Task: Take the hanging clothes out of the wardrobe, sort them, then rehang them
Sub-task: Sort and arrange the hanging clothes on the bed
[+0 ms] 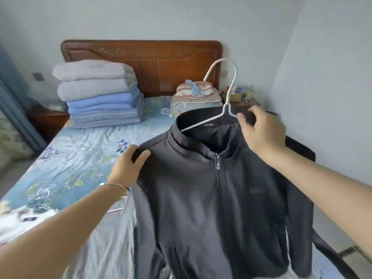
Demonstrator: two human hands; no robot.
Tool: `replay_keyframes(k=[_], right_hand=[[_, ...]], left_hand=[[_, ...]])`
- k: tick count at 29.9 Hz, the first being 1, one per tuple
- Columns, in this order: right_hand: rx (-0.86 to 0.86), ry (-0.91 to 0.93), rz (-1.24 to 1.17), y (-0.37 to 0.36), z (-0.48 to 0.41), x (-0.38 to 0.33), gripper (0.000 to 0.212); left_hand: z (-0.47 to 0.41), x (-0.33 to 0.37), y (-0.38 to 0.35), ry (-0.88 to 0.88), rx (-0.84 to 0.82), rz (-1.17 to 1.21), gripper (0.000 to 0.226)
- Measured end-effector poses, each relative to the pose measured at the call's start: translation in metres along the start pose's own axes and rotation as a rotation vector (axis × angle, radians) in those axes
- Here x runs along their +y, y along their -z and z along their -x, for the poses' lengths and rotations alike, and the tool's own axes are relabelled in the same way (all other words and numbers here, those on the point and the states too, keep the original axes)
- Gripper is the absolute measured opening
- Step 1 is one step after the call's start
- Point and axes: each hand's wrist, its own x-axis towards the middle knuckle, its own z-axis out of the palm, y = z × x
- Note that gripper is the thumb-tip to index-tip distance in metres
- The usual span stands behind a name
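A dark grey zip-up jacket [211,198] hangs on a white wire hanger [225,93], held up over the bed. My right hand [259,133] grips the hanger's right arm together with the collar edge. My left hand [128,166] holds the jacket's left shoulder, thumb over the fabric. The hanger's hook points up, free of any rail. The zip is closed nearly to the collar. No wardrobe is in view.
A bed [76,168] with a blue floral sheet lies below, with a stack of folded quilts [100,97] and a pillow [195,91] by the wooden headboard [151,61]. A cluttered nightstand [241,99] stands at the right; another dark garment [298,150] lies behind the jacket.
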Motion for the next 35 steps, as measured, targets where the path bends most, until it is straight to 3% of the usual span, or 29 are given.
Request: replay_keyframes(k=[5,9,15,19,27,31,35], right_hand=[[0.017,-0.067,-0.062,0.031,-0.026,-0.070,0.030],[0.004,-0.085,-0.070,0.036,-0.028,-0.105,0.032],[-0.135,-0.026,0.004,0.041,-0.016,-0.135,0.038],[-0.245,-0.087,0.099,0.043,-0.014,-0.145,0.041],[-0.232,-0.114,0.232,0.042,-0.031,-0.112,0.051],[-0.264,-0.077,0.378,0.006,-0.050,-0.085,0.058],[-0.317,-0.137,0.291,-0.052,-0.073,-0.052,0.060]], left_hand=[[0.022,-0.032,0.075,0.163,-0.078,-0.058,0.030],[0.035,-0.059,0.108,0.251,0.040,-0.032,0.037],[0.063,-0.076,0.148,0.234,0.197,-0.057,0.038],[0.065,-0.069,0.165,0.185,0.287,-0.095,0.035],[0.038,-0.035,0.157,0.225,0.340,-0.116,0.026],[0.008,-0.040,0.124,0.273,0.319,-0.290,0.040],[-0.030,-0.053,0.073,0.362,0.303,-0.379,0.043]])
